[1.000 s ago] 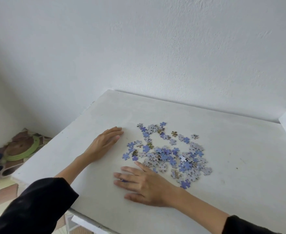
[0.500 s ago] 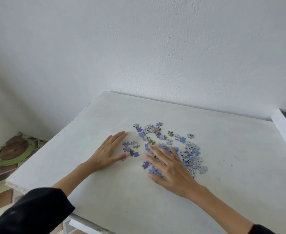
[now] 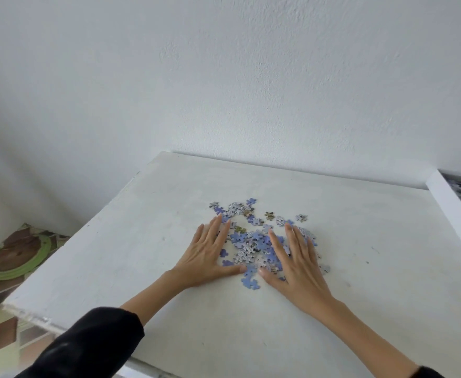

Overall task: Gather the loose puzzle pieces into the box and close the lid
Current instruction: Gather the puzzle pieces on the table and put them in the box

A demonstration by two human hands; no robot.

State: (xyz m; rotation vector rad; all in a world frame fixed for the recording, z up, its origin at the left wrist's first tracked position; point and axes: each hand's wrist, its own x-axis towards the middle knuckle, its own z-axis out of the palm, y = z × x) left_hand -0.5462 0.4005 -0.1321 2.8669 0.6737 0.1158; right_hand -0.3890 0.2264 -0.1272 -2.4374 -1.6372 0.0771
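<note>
Flat hands (image 3: 210, 255) flank knobbed cardboard puzzle pieces (image 3: 253, 242).

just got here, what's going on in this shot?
A person has both hands flat on the white table, the left hand at the left edge of a loose pile of puzzle pieces, the right hand lying on its right side. The box sits at the far right, open, pieces inside.

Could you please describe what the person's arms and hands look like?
The left hand and right hand are bare: no gloves, rings or watch visible. The black left sleeve ends above a bare forearm; only the edge of the black right sleeve shows at the frame's bottom.
</note>
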